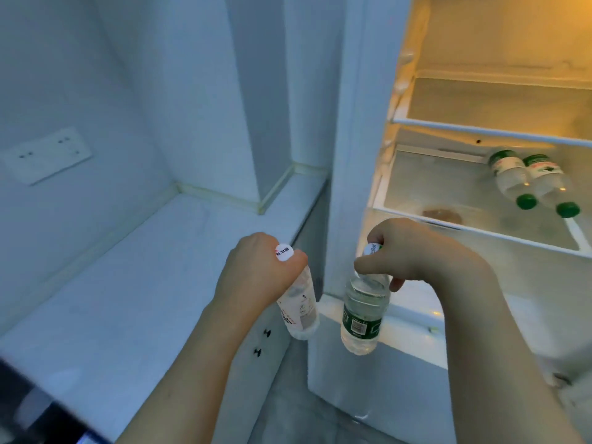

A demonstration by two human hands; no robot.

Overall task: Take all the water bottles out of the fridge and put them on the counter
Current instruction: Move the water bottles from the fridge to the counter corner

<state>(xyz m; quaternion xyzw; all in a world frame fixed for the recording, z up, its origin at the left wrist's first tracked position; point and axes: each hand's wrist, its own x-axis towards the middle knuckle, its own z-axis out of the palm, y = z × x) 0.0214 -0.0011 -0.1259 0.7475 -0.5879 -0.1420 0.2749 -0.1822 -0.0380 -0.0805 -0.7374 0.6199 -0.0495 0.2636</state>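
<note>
Transfer step, mid-carry. The left hand (256,270) grips a white-labelled bottle (299,310) by its neck; the right hand (413,251) pinches a green-labelled bottle (363,318) at the cap (both hang upright between fridge (352,155) and tabletop (128,283)). Two more bottles (531,182) lie on a fridge shelf at two o'clock. Next move, by judgement: swing toward nine o'clock, stand both on the tabletop, then return for the remaining pair.
</note>
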